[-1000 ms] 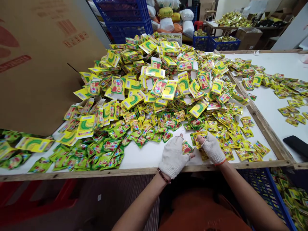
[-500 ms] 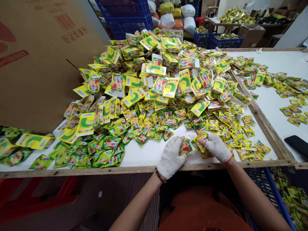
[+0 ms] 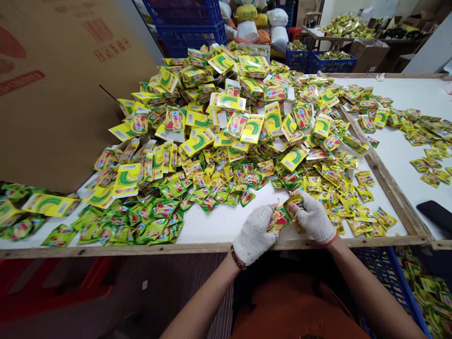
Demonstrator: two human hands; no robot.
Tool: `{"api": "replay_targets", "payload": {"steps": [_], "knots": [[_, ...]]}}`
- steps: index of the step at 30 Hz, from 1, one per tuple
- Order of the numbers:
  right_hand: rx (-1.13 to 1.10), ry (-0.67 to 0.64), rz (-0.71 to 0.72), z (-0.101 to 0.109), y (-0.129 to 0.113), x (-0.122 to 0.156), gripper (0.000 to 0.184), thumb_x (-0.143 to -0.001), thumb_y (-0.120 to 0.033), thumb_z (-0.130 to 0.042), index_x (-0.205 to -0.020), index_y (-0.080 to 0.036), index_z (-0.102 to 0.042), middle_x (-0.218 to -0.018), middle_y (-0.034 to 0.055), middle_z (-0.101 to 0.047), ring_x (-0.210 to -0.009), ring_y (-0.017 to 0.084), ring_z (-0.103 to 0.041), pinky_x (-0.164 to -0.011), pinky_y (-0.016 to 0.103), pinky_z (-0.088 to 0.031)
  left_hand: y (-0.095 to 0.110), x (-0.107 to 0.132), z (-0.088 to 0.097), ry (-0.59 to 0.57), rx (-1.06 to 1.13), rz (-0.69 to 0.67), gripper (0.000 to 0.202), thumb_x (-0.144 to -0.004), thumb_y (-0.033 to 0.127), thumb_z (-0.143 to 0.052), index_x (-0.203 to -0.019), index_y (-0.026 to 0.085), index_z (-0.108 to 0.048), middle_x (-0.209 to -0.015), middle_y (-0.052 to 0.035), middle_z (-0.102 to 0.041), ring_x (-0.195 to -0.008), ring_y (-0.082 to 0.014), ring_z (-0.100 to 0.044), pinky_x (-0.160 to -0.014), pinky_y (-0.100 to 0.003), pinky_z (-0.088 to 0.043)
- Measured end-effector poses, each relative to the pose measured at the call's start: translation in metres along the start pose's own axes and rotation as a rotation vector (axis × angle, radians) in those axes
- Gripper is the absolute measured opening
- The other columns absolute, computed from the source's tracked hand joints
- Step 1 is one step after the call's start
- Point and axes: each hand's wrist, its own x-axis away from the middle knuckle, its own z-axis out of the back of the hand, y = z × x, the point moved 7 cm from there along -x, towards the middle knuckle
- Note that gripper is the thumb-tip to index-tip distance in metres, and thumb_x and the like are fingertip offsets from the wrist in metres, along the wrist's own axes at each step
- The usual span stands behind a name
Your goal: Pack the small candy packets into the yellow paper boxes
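My left hand (image 3: pixel 254 235), in a white knit glove with bare fingertips, is closed around a small printed candy box (image 3: pixel 278 219) near the front edge of the table. Close beside it, my gloved right hand (image 3: pixel 315 219) pinches a yellow candy packet (image 3: pixel 294 205) against the box's right end. How far the packet is inside the box, I cannot tell. Yellow packets (image 3: pixel 348 200) lie loose to the right of my right hand. Green packets (image 3: pixel 151 221) are spread on the left. Behind both rises a large heap of yellow candy boxes (image 3: pixel 226 101).
A big cardboard carton (image 3: pixel 67 103) stands at the left. Wooden strips (image 3: pixel 391 183) edge and divide the white tabletop. A dark phone-like object (image 3: pixel 436 214) lies at the right. Below is a blue crate (image 3: pixel 406 282) of packets; a red stool (image 3: pixel 70 292) stands lower left.
My left hand has shifted slightly right with the box, and my right hand slightly left. The packet and the box's end have come together.
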Motion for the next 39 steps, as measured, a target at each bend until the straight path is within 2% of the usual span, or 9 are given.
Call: {"api": "replay_targets", "payload": {"steps": [3, 6, 12, 17, 21, 28, 31, 35, 39], "knots": [[0.117, 0.101, 0.091, -0.004, -0.002, 0.010, 0.031, -0.092, -0.042, -0.053, -0.108, -0.019, -0.066, -0.093, 0.0123, -0.072, -0.087, 0.028, -0.066, -0.078, 0.038, -0.050, -0.002, 0.001, -0.001, 0.025, 0.033, 0.019, 0.051, -0.078, 0.023, -0.061, -0.127, 0.014, -0.053, -0.114, -0.0139, -0.066, -0.110, -0.0271, -0.064, -0.098, -0.041, -0.054], [0.191, 0.101, 0.152, -0.015, -0.001, 0.018, 0.030, -0.091, -0.040, -0.055, -0.110, -0.019, -0.066, -0.094, 0.0131, -0.072, -0.088, 0.029, -0.068, -0.078, 0.039, -0.051, -0.002, 0.000, -0.004, 0.007, 0.015, 0.025, 0.050, -0.078, 0.021, -0.061, -0.127, 0.016, -0.053, -0.111, -0.0122, -0.066, -0.107, -0.0263, -0.064, -0.097, -0.040, -0.054], [0.112, 0.121, 0.219, -0.023, 0.003, 0.021, 0.031, -0.092, -0.032, -0.054, -0.120, -0.023, -0.063, -0.101, 0.0110, -0.072, -0.093, 0.029, -0.067, -0.079, 0.038, -0.053, -0.005, -0.005, -0.014, -0.102, -0.169, 0.099, 0.056, -0.072, 0.016, -0.059, -0.127, 0.015, -0.051, -0.116, -0.0130, -0.062, -0.108, -0.0294, -0.061, -0.096, -0.044, -0.053], [0.258, 0.029, 0.254, -0.014, -0.007, 0.010, 0.013, -0.092, -0.028, -0.056, -0.088, -0.021, -0.065, -0.086, 0.0091, -0.063, -0.080, 0.024, -0.059, -0.071, 0.034, -0.046, -0.005, -0.008, -0.017, -0.131, -0.144, 0.087, 0.048, -0.076, 0.018, -0.057, -0.123, 0.014, -0.053, -0.109, -0.0131, -0.065, -0.101, -0.0288, -0.064, -0.090, -0.042, -0.054], [0.345, 0.001, 0.292, -0.016, -0.013, 0.008, 0.013, -0.093, -0.028, -0.056, -0.086, -0.020, -0.064, -0.084, 0.0082, -0.059, -0.077, 0.023, -0.055, -0.068, 0.033, -0.042, -0.008, -0.007, -0.016, -0.116, -0.077, 0.108, 0.042, -0.077, 0.022, -0.058, -0.118, 0.014, -0.055, -0.105, -0.0129, -0.066, -0.097, -0.0280, -0.065, -0.087, -0.040, -0.055], [0.037, -0.200, 0.239, -0.015, -0.002, -0.001, 0.008, -0.088, -0.021, -0.054, -0.092, -0.019, -0.061, -0.090, 0.0071, -0.063, -0.085, 0.022, -0.057, -0.077, 0.033, -0.047, -0.015, -0.007, -0.011, -0.156, 0.062, 0.205, 0.044, -0.070, 0.028, -0.066, -0.112, 0.015, -0.059, -0.103, -0.0115, -0.068, -0.091, -0.0265, -0.066, -0.083, -0.038, -0.055], [0.059, -0.282, 0.207, -0.008, 0.004, -0.006, 0.013, -0.086, -0.023, -0.060, -0.098, -0.019, -0.062, -0.097, 0.0080, -0.064, -0.090, 0.023, -0.058, -0.081, 0.035, -0.047, -0.014, -0.009, -0.011, -0.188, 0.100, 0.200, 0.048, -0.069, 0.029, -0.067, -0.115, 0.015, -0.059, -0.106, -0.0110, -0.068, -0.092, -0.0267, -0.066, -0.083, -0.039, -0.054], [0.150, -0.260, 0.189, -0.009, 0.000, -0.003, 0.011, -0.085, -0.020, -0.061, -0.096, -0.017, -0.062, -0.096, 0.0088, -0.063, -0.090, 0.023, -0.058, -0.081, 0.033, -0.046, -0.013, -0.009, -0.012, -0.208, 0.119, 0.198, 0.044, -0.070, 0.029, -0.066, -0.111, 0.015, -0.060, -0.104, -0.0103, -0.068, -0.090, -0.0264, -0.066, -0.082, -0.040, -0.054], [0.145, -0.236, 0.089, -0.014, -0.003, 0.000, 0.013, -0.084, -0.022, -0.060, -0.095, -0.016, -0.066, -0.092, 0.0095, -0.067, -0.086, 0.023, -0.059, -0.079, 0.034, -0.046, -0.013, -0.007, -0.010, -0.135, 0.113, 0.190, 0.046, -0.073, 0.028, -0.065, -0.116, 0.014, -0.058, -0.105, -0.0113, -0.067, -0.094, -0.0267, -0.065, -0.086, -0.041, -0.055]]}}
